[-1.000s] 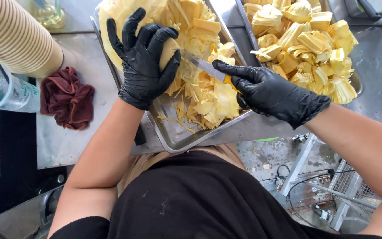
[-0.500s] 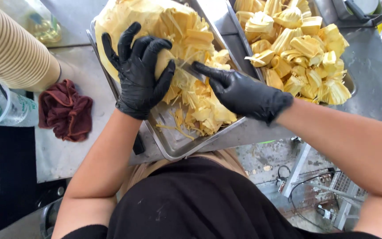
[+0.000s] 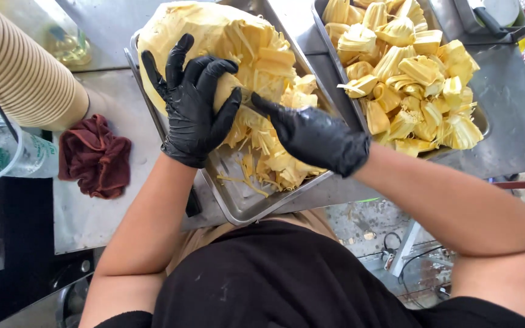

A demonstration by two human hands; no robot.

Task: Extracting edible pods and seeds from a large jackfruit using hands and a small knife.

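A large opened jackfruit piece (image 3: 214, 42) is being stripped of its pods. It rests at the far end of a metal tray (image 3: 238, 203) on the steel bench (image 3: 505, 103). The left hand (image 3: 192, 106), in a black glove, is clamped over a pale pod still seated in the fruit, with the fingers spread and curled round it. The right hand (image 3: 317, 136), also gloved in black, is closed and pressed into the fibres just beside that pod; whether a tool is held in it cannot be told, since nothing shows past the fingers.

The step in hand is judged to be the freeing of one pod from its fibrous bed. A firm hold on the fruit and a controlled pull or cut at the base of the pod are called for next.

Containers: the near tray holds the fruit and loose yellow strands. A second tray (image 3: 335, 67), touching it on the right, is heaped with separated pods (image 3: 408, 73). A clear plastic cup (image 3: 1, 155) with a straw and a dark red cloth (image 3: 95, 155) lie to the left.
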